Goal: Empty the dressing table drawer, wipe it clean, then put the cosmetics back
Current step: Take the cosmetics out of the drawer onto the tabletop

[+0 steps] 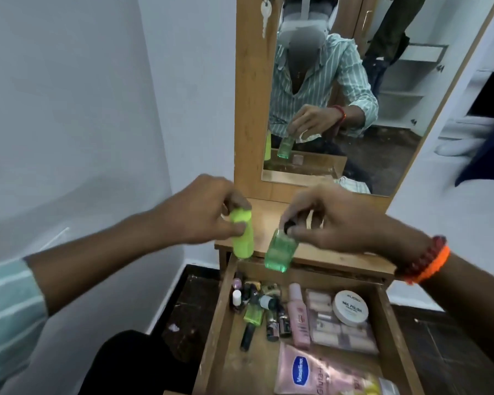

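Note:
My left hand (203, 209) grips a yellow-green bottle (243, 238) by its top, just above the dressing table top (265, 220). My right hand (331, 220) holds a clear green bottle (280, 252) by its black cap, tilted over the front edge of the table top. Below them the wooden drawer (220, 323) stands pulled open. Inside lie a pink Vaseline pouch (311, 372), a pink tube (297, 315), a round white nail polish remover tub (350, 307), a clear pack of small pads (337, 326) and several small bottles and lipsticks (257, 306).
A tall mirror (354, 95) in a wooden frame rises behind the table top and reflects me and the green bottle. A key (265, 15) hangs at the frame's top. White wall stands to the left, dark floor tiles (188, 303) lie beside the drawer.

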Action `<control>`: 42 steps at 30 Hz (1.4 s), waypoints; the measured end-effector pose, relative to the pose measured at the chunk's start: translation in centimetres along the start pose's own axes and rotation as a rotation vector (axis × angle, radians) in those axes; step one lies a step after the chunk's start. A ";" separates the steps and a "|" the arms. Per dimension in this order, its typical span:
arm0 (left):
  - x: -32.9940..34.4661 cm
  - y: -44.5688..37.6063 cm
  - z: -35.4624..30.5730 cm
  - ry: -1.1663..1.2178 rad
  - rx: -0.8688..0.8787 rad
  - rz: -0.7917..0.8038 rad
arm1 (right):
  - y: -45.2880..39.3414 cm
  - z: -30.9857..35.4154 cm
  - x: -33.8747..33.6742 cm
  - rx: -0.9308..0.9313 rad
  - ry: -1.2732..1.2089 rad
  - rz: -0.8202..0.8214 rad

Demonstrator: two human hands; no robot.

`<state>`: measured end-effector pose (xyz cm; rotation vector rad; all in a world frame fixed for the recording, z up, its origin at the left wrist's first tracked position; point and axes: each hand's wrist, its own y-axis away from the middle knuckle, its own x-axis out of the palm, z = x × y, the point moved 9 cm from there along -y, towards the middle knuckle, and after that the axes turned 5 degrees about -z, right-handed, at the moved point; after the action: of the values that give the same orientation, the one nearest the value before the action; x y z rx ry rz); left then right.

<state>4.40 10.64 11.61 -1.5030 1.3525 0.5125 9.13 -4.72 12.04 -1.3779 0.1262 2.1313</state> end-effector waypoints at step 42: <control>4.3 -4.1 5.0 -0.245 -0.161 -0.028 | -9.2 -5.6 2.1 0.135 0.321 -0.344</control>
<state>10.83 12.35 7.57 -1.5301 1.1192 0.7772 17.87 1.58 9.77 -1.5277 0.1443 1.5856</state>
